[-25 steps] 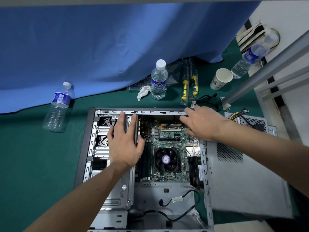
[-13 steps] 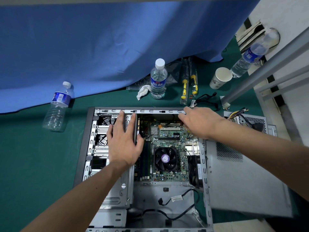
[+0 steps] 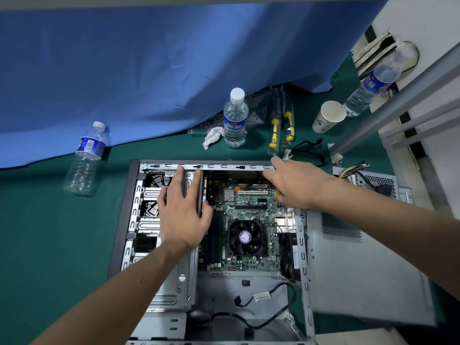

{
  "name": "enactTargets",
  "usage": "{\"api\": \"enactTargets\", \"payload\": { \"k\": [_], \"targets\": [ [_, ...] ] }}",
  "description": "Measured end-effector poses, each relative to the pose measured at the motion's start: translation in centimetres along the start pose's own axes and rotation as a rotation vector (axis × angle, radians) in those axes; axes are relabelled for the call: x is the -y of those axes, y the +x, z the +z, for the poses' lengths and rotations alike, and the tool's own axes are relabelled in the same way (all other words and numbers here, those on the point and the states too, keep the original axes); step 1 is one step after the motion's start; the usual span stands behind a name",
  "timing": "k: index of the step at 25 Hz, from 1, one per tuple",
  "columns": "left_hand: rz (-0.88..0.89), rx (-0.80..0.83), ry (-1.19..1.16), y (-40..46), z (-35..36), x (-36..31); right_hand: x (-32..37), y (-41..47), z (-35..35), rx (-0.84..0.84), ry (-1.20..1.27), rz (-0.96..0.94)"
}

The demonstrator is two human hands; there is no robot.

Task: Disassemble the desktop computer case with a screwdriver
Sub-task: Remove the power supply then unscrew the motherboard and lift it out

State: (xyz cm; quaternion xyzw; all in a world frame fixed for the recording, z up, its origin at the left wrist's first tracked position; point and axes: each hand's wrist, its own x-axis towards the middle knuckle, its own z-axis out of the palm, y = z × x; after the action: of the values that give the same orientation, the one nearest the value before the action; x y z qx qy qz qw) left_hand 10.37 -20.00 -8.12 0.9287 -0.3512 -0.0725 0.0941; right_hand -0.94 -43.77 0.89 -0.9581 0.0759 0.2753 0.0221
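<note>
Two hands work inside the open computer case [image 3: 135, 195] lying on the green tabletop [image 3: 49, 232]. Left hand [image 3: 183, 215] lies flat, fingers straight, on the drive cage [image 3: 146, 220]. Right hand [image 3: 296, 185] curls over the case's far rim above the motherboard [image 3: 249, 202]; whether it grips, I cannot tell.

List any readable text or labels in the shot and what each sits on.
None reads clearly.
Upright bottle: blue label, white characters, blurred.
Lying bottle: blue and white label, print too small.
Far-right bottle: blue label, blurred.
CPU fan: purple hub sticker, unreadable.
Motherboard: silkscreen too small.
</note>
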Motion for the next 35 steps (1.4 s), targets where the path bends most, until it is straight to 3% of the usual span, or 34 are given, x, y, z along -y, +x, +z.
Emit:
{"api": "enactTargets", "payload": {
  "k": [6, 13, 17, 23, 26, 30, 35],
  "targets": [
    [-0.002, 0.001, -0.008, 0.0, 0.2, 0.1, -0.2, 0.3, 0.2, -0.036, -0.003, -0.072],
    [-0.006, -0.013, -0.018, 0.1, 0.3, 0.2, -2.2, -1.5, -0.7, -0.129, 0.101, -0.032],
    [-0.005, 0.004, -0.007, 0.0, 0.1, 0.1, -2.7, -3.8, -1.3, -0.225, 0.326, 0.097],
    [-0.074, 0.160, -0.106, 0.3, -3.1, -1.9, -1.5, -8.7, -1.2, -0.514, 0.742, 0.312],
    [0.041, 0.224, -0.255, 0.3, -5.2, -4.3, -0.4, -10.8, -1.0, -0.560, 0.950, 0.363],
    [0.140, 0.396, -0.391, -0.4, -6.7, -6.3, 0.5, -12.7, -0.9, -0.619, 1.070, 0.401],
    [0.180, 0.338, -0.497, -1.2, -7.2, -6.4, 1.2, -14.6, -0.1, -0.654, 1.129, 0.436]
  ]
}}
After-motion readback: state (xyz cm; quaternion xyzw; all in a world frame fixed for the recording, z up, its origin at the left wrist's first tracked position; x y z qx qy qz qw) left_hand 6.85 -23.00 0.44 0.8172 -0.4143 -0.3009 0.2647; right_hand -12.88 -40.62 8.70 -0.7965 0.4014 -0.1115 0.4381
